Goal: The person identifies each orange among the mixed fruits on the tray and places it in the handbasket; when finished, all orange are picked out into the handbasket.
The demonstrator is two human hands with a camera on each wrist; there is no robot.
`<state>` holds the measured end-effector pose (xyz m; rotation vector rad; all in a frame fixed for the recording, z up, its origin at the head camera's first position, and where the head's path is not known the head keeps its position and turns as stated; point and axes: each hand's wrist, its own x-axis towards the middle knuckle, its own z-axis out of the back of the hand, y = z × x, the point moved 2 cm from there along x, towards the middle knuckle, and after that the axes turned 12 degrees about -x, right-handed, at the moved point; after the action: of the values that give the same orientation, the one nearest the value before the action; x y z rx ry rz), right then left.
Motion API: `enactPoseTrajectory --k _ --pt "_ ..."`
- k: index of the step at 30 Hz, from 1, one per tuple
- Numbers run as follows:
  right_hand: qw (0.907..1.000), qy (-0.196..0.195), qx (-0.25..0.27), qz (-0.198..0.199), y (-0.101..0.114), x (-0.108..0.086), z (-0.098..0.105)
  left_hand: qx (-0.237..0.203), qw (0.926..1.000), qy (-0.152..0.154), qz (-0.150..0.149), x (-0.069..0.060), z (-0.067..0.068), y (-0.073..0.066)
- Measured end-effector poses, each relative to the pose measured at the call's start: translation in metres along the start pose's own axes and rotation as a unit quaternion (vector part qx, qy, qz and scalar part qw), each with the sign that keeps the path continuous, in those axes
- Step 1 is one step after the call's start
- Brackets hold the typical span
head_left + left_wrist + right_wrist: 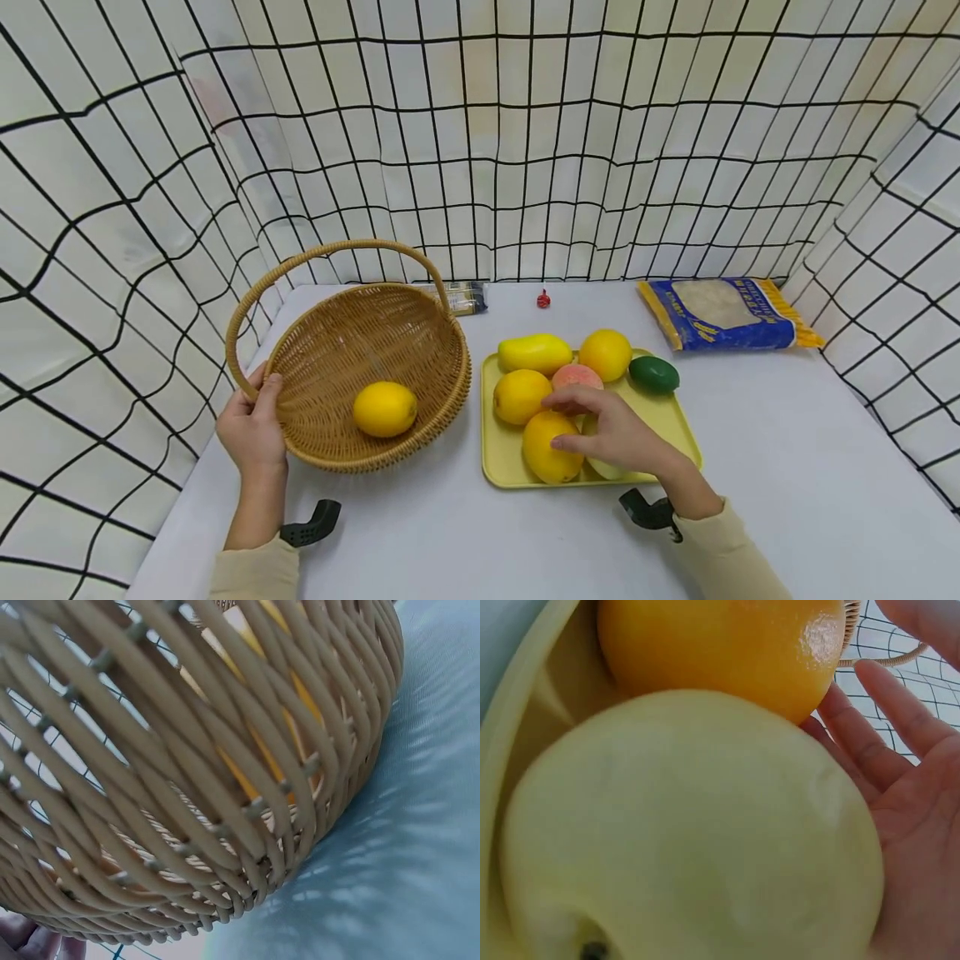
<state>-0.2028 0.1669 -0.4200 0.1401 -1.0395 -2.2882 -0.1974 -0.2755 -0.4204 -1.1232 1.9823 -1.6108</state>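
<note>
My left hand [255,421] grips the wicker basket [442,400] at its left rim, by the foot of the handle. The basket is tilted with its opening facing me, and one orange [385,409] lies inside. In the left wrist view the basket's woven side [225,765] fills most of the picture. My right hand [618,429] is over the front of the yellow tray [495,475], fingers spread beside the nearest orange [552,447]. A pale green apple-like fruit [697,825] sits under that hand, largely covered in the head view.
Also on the tray are two more oranges [521,397], a long yellow fruit [535,353], a pink peach-like fruit [577,377] and a dark green fruit [654,375]. Behind stand a blue-and-yellow packet [720,312], a small red item [543,299] and another packet [468,297]. Black netting [525,158] surrounds the table.
</note>
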Motion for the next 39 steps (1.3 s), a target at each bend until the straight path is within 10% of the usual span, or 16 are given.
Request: enactPoseTrajectory --k 39 --pt "0.9715 0.081 -0.222 -0.01 0.0019 -0.0023 -0.0056 -0.012 0.9997 0.006 0.023 0.0032 0.0038 0.0049"
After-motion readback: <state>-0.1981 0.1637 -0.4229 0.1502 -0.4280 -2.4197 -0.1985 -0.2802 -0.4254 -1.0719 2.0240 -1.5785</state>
